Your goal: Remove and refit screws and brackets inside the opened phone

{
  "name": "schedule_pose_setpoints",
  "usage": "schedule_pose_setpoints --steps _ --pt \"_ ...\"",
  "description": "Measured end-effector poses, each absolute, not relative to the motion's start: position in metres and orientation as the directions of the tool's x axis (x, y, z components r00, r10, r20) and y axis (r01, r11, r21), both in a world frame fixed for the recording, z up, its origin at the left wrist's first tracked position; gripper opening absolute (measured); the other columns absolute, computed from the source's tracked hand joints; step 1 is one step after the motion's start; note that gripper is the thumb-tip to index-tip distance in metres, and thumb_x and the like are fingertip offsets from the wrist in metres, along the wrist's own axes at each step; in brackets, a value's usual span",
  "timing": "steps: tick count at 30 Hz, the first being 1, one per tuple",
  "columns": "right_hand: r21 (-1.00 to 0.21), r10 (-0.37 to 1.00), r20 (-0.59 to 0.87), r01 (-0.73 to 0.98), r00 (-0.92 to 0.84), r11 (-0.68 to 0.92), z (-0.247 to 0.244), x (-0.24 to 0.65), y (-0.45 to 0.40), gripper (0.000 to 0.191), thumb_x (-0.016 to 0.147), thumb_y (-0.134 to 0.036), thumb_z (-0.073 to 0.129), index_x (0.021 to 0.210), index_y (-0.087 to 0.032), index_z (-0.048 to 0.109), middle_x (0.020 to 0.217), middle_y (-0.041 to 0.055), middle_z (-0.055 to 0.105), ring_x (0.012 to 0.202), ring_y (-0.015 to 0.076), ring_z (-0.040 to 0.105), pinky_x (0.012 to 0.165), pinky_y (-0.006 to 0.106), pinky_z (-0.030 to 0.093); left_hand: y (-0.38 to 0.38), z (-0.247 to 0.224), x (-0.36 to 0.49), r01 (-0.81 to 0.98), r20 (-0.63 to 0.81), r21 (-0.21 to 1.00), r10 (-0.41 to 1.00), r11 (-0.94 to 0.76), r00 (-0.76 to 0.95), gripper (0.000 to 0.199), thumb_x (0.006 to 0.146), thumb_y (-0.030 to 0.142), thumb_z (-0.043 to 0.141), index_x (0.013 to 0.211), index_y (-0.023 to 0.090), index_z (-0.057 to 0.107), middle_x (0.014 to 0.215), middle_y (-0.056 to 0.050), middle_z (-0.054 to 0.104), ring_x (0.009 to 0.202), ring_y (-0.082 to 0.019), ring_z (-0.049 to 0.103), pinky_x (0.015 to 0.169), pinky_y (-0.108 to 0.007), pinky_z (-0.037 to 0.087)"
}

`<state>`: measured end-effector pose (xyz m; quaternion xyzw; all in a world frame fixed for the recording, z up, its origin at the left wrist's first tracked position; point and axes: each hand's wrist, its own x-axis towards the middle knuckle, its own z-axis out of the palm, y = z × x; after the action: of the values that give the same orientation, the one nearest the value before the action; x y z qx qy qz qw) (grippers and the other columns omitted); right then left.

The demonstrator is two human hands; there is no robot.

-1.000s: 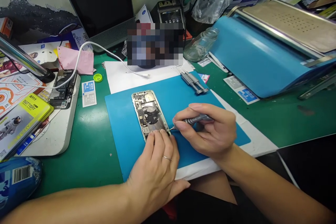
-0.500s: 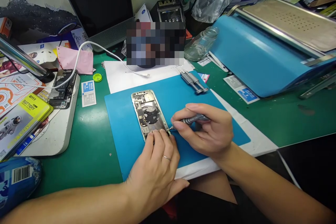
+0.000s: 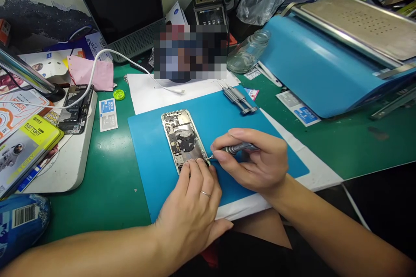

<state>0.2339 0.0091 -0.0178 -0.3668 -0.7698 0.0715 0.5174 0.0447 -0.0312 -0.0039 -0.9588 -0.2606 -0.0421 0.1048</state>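
Observation:
An opened phone [image 3: 186, 136] lies on the blue mat [image 3: 146, 138], its board, shield plates and bare inner frame exposed. The fingers of my left hand [image 3: 195, 194] press together over its lower end, hiding that part; the thumb lies off to the side. A slim grey screwdriver [image 3: 238, 148] is pinched between the thumb and fingers of my right hand [image 3: 256, 160]. Its thin tip meets the lower right edge of the phone, close to my left fingertips. What exactly the tip touches is too small to tell. More grey screwdrivers [image 3: 238, 98] lie at the mat's top right.
White paper [image 3: 143, 88] sticks out from under the mat, with a white cable [image 3: 120, 54] ending over it. At left, another opened phone [image 3: 76, 110] rests on a white block beside a yellow battery box [image 3: 35, 143]. A glass jar [image 3: 248, 54] and a blue-covered stand [image 3: 312, 65] occupy the right.
The whole view has shifted very slightly left and up. Both hands, the phone and the screwdriver keep nearly the same places relative to each other.

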Motion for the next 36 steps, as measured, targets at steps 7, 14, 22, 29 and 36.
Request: schedule_pose_setpoints --steps 7,14,22,29,36 --pt "-0.399 0.581 0.760 0.497 -0.291 0.770 -0.0197 0.2375 0.0066 0.072 0.090 -0.011 0.065 0.154 -0.028 0.036 0.087 0.0041 0.074 0.064 0.0169 0.067 0.054 0.030 0.060 -0.0313 -0.0040 0.0439 0.514 0.148 -0.174 0.493 -0.840 0.857 0.082 0.090 0.074 0.052 0.134 0.005 0.062 0.138 -0.020 0.063 0.128 -0.034 0.057 0.112 -0.044 0.039" --pt "-0.352 0.569 0.768 0.550 -0.292 0.757 -0.0220 0.2377 0.0049 0.071 0.091 -0.012 0.062 0.154 -0.029 0.035 0.088 0.0034 0.075 0.061 0.0159 0.066 0.053 0.029 0.059 -0.0314 -0.0046 0.0442 0.517 0.157 -0.174 0.494 -0.838 0.855 0.082 0.089 0.075 0.053 0.133 0.006 0.063 0.139 -0.020 0.062 0.128 -0.034 0.058 0.111 -0.044 0.040" --pt "-0.360 0.561 0.777 0.531 -0.284 0.767 -0.0233 0.2369 0.0068 0.071 0.089 -0.013 0.065 0.153 -0.029 0.036 0.087 0.0030 0.074 0.059 0.0149 0.064 0.050 0.028 0.057 -0.0305 -0.0048 0.0440 0.517 0.170 -0.162 0.492 -0.841 0.854 0.080 0.089 0.074 0.054 0.131 0.007 0.065 0.138 -0.019 0.063 0.127 -0.033 0.058 0.111 -0.044 0.039" --pt "-0.428 0.613 0.748 0.520 -0.255 0.739 -0.0224 0.2361 0.0041 0.074 0.087 -0.005 0.067 0.149 -0.032 0.039 0.092 0.0009 0.070 0.069 0.0152 0.071 0.061 0.030 0.065 -0.0327 -0.0054 0.0427 0.525 0.178 -0.152 0.499 -0.837 0.848 0.081 0.088 0.075 0.054 0.132 0.007 0.066 0.140 -0.017 0.062 0.132 -0.032 0.051 0.112 -0.042 0.038" --pt "-0.417 0.599 0.771 0.538 -0.216 0.732 -0.0204 0.2359 0.0023 0.079 0.085 -0.004 0.068 0.153 -0.029 0.038 0.081 -0.0007 0.069 0.063 0.0140 0.069 0.055 0.026 0.062 -0.0341 -0.0037 0.0413 0.508 0.168 -0.188 0.482 -0.841 0.860 0.076 0.092 0.072 0.052 0.132 0.009 0.067 0.138 -0.013 0.057 0.120 -0.027 0.049 0.101 -0.036 0.041"
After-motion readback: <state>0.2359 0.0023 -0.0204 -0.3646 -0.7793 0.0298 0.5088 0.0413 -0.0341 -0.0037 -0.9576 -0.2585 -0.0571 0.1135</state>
